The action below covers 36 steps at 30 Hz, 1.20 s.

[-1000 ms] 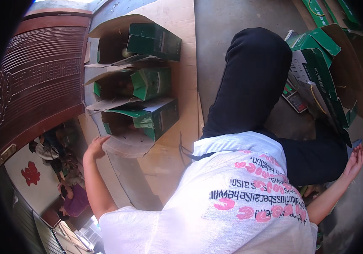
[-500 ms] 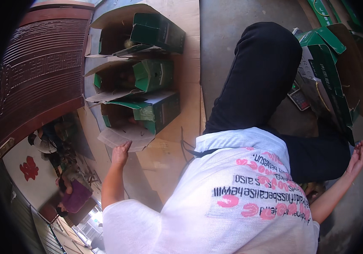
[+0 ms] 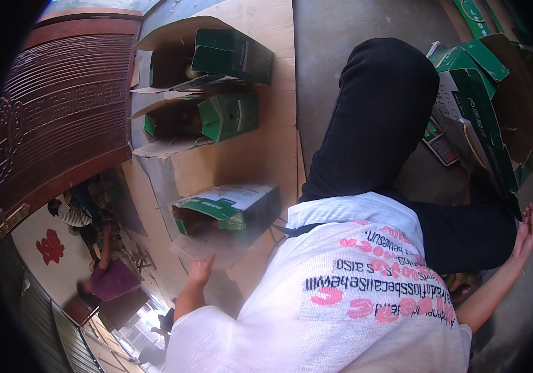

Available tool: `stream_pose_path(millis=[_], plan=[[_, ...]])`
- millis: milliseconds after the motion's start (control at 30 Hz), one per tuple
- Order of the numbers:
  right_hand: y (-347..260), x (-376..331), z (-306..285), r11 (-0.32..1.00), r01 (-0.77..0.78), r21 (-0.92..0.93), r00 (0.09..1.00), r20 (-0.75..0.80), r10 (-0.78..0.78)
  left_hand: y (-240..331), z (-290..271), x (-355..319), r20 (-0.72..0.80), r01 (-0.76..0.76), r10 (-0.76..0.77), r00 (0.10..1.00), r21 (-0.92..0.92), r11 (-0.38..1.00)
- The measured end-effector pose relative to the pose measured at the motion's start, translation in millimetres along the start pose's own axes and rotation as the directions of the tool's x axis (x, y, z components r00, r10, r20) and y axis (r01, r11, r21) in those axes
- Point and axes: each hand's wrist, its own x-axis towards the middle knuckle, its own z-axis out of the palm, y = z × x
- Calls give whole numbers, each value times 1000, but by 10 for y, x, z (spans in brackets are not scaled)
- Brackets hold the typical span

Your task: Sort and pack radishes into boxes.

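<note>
At far left stood a carved brown panel (image 3: 67,112). Black-trousered legs (image 3: 378,118) blocked the middle, between a large green carton (image 3: 473,105) and two open cartons (image 3: 232,118). Nearer the torso sat a third carton (image 3: 254,205); the left hand's (image 3: 201,269) grip pinched its flap (image 3: 190,248). Right hand (image 3: 526,233) released, empty. Keypad device (image 3: 442,149): beside large carton.
</note>
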Motion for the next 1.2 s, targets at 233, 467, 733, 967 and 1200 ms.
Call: stream_pose_path(millis=[233,467,733,967,1200], plan=[[52,22,-10,1000,22,16,1000,2,-22,-228,-934,-226,122,-152,151,981,1,988],[27,-71,19,997,72,14,997,-29,-71,-410,-2830,1140,-651,68,86,754,207,976],[48,-121,-38,992,109,59,992,-64,-105,-385,-2790,2578,-464,-3,41,885,83,997],[-20,-84,117,999,24,47,1000,-16,-24,-312,-2238,2222,-346,89,-6,938,227,970],[-11,-139,159,998,12,59,1000,-12,-12,-271,-1835,1602,-264,-17,76,962,220,975]])
